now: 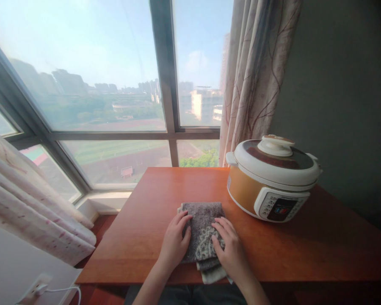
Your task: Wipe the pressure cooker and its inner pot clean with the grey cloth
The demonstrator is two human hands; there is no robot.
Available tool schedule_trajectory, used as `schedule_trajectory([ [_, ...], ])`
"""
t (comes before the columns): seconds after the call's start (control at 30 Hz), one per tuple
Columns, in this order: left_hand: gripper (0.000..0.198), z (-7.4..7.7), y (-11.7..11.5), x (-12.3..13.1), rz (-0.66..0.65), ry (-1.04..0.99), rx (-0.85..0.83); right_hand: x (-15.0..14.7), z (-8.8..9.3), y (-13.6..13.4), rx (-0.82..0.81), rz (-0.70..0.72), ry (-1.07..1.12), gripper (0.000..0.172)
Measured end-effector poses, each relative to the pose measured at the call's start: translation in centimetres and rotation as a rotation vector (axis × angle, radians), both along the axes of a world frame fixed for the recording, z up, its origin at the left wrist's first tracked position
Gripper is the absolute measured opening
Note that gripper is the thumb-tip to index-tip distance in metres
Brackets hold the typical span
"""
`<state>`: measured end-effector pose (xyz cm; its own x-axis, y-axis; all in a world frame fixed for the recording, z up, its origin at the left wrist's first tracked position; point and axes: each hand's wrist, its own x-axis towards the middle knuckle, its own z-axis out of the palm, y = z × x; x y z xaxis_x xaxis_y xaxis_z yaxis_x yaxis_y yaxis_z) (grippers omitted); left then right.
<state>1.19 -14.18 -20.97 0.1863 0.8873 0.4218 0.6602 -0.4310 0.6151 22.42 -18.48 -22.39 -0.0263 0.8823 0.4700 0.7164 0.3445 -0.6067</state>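
A folded grey cloth (205, 216), towel-like with a pale pattern on its lower part, lies on the wooden table close to the front edge. Its layers show at the near end, where a lighter corner reaches the table's edge. My left hand (177, 237) rests along the cloth's left side, fingers stretched out over its edge. On the right side, my right hand (229, 243) lies with spread fingers on the patterned part. Neither hand is closed around the cloth.
A white and gold electric cooker (273, 182) with a lidded top stands at the right on the table (139, 224). Windows are beyond the table. Curtains (254, 63) hang on both sides. A plug with a white cable (62, 289) sits in a wall socket at lower left.
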Motion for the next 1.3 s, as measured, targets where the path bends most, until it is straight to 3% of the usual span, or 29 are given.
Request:
schedule_trajectory([
  [0.33,0.028,0.21,0.5,-0.6,0.029,-0.169,-0.131,0.02,0.91,-0.41,0.027,0.022,0.023,0.029],
  [0.57,0.024,0.61,0.47,-0.46,0.049,-0.261,-0.131,0.09,0.93,-0.49,0.019,0.024,0.045,0.026],
  [1.3,0.022,0.99,-0.02,-0.23,0.008,-0.176,-0.095,0.1,0.72,-0.47,0.024,0.02,0.088,0.021],
])
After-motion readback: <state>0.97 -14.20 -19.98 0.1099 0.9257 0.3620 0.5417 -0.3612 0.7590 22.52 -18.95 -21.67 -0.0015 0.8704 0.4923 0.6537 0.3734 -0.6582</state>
